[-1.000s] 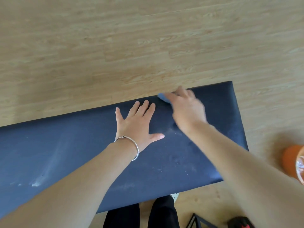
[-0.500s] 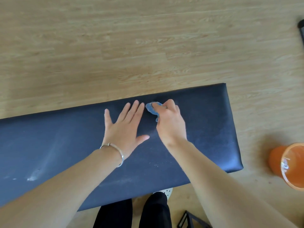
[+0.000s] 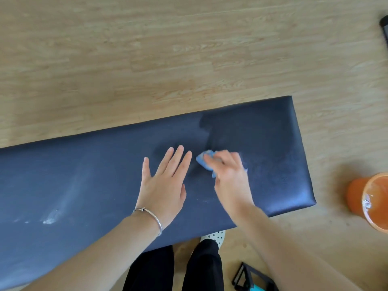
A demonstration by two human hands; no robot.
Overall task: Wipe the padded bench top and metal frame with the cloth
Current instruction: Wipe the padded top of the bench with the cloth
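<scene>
The navy padded table [image 3: 262,143] is steadied by the flat left hand [image 3: 162,185]. The blue cloth [image 3: 202,160], at 3 o'clock, is gripped by the right hand [image 3: 231,176].

An orange bucket [image 3: 369,198] stands on the pale wood-plank floor [image 3: 147,49], cut off by the right edge. Down and left of the bucket lies a black angular frame [image 3: 247,278], and farther left are black trouser legs [image 3: 151,269] and a white shoe with dark dots [image 3: 216,236]. Far above the bucket a dark object [image 3: 384,28] pokes in at the edge.
</scene>
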